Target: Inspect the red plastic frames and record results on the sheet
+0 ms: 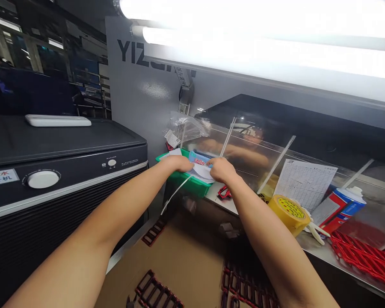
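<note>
Now, head view: the blue packet [199, 160] lies at the green bin's [197, 187] mouth, between left hand [179, 163] and right hand [223, 170], neither clearly nearer, its visible length running roughly across; both grips half-curled, whether pinching anything I can't tell.

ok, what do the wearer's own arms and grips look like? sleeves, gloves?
Left arm and right arm: bare, no sleeve in frame. Left grip and right grip: human hands, no gloves. No watch or bracelet visible; rings, can't tell.
</note>
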### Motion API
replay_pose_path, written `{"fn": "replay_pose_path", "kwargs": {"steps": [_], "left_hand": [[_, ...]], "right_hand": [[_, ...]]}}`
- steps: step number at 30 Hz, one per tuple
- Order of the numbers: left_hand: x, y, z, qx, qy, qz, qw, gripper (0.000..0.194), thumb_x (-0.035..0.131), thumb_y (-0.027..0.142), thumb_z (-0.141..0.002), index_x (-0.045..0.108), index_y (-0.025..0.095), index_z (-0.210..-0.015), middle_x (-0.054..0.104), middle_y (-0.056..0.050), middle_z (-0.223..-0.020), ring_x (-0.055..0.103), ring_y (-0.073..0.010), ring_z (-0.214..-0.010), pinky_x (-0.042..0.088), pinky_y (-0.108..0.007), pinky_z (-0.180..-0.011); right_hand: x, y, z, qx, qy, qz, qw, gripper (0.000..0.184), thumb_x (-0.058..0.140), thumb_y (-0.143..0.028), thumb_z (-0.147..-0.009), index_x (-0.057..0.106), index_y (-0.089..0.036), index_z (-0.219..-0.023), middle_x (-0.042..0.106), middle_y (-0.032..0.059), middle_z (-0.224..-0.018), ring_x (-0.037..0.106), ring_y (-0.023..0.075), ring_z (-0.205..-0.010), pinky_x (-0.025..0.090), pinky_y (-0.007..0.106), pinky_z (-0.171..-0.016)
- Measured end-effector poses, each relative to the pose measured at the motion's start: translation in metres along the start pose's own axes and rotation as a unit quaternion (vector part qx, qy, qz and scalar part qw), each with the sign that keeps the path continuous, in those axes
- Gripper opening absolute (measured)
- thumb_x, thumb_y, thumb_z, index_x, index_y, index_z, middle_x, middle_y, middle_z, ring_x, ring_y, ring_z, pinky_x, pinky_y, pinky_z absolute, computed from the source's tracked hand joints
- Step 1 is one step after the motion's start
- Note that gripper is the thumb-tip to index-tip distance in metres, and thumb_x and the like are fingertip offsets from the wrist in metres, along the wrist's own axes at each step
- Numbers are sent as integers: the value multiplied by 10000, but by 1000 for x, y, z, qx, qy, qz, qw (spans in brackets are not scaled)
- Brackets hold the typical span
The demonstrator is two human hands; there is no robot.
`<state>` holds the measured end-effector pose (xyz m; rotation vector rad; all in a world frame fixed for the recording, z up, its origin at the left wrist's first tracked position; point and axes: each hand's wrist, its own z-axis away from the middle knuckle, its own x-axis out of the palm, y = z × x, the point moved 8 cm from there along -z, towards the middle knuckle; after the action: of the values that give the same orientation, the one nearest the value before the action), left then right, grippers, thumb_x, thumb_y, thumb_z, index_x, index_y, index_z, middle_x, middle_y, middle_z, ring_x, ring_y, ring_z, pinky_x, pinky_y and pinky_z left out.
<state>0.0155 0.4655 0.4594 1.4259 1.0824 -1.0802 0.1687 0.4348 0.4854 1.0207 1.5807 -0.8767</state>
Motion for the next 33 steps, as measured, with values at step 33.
{"fn": "replay_pose_path", "kwargs": {"steps": [33], "left_hand": [[153, 80, 317, 220, 181, 455, 844, 211, 474, 179, -872, 662, 262, -919, 755, -69, -913, 667, -258, -1097, 569, -426, -925]], "right_hand": [[170, -47, 338, -84, -116, -475, 868, 273, 496, -386, -959, 758, -316, -987, 727, 17, -681, 693, 211, -664, 559, 339, -676]]}}
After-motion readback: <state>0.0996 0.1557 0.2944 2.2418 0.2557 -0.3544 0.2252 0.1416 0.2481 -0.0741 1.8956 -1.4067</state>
